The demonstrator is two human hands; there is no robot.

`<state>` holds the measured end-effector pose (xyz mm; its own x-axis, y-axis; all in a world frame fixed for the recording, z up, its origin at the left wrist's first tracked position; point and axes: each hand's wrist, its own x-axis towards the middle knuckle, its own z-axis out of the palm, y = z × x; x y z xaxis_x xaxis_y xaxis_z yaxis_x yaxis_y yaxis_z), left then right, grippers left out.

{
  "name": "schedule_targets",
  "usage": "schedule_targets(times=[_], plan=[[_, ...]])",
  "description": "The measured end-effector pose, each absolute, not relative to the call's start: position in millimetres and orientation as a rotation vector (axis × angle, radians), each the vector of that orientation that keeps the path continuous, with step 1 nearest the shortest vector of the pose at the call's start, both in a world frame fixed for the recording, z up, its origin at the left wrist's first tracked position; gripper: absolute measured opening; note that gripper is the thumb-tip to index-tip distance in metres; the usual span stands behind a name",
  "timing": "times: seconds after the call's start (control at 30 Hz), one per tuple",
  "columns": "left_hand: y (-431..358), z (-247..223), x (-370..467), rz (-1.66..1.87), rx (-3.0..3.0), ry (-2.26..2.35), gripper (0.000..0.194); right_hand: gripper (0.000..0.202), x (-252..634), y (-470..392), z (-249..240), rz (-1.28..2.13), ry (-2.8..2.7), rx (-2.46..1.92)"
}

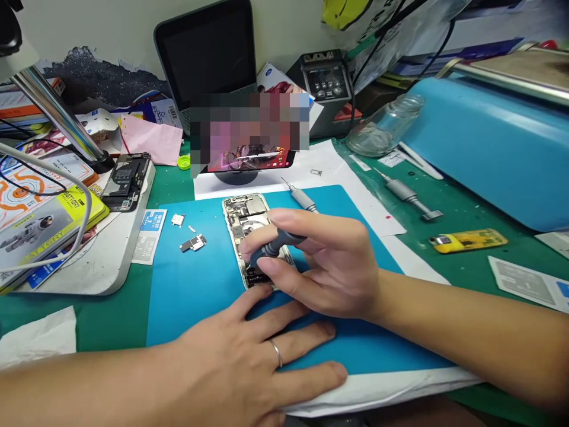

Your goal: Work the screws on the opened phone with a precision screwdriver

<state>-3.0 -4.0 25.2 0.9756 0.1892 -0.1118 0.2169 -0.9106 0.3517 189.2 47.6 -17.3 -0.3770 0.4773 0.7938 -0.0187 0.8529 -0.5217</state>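
An opened smartphone (243,228), its inner parts bare, lies on a blue mat (195,302). My right hand (326,261) is closed round a dark screwdriver (279,244) above the phone; the driver's tip is hidden behind my fingers. My left hand (275,350) lies flat with fingers spread, a ring on one of them, and a fingertip touches the phone's near edge. Left of the phone are a small metal bracket (193,244), a silver SIM tray reader piece (178,219) and a tiny strip (191,229).
Beyond the phone lies a grey screwdriver (302,197), with another screwdriver (406,196) farther right. A lit phone (253,151) stands at the back. Battery boxes (53,222) and a second opened phone (127,181) are at left. A glass jar (386,124) rests at back right.
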Motion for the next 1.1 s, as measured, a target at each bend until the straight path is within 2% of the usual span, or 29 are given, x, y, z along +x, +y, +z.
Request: schedule_targets(times=[0.47,0.9,1.1], plan=[[-3.0,25.4,-4.6,-0.074,2.714,0.300,0.050,0.073,189.9,48.6,-14.3,0.509,-1.981,-0.326],[-3.4,25.1,-6.5,-0.078,2.694,0.284,0.051,0.056,193.8,51.3,-1.9,0.346,-2.075,-0.275],[-3.9,25.1,-5.7,-0.066,2.700,0.301,0.050,0.059,193.9,54.2,1.3,0.297,-2.084,-0.288]])
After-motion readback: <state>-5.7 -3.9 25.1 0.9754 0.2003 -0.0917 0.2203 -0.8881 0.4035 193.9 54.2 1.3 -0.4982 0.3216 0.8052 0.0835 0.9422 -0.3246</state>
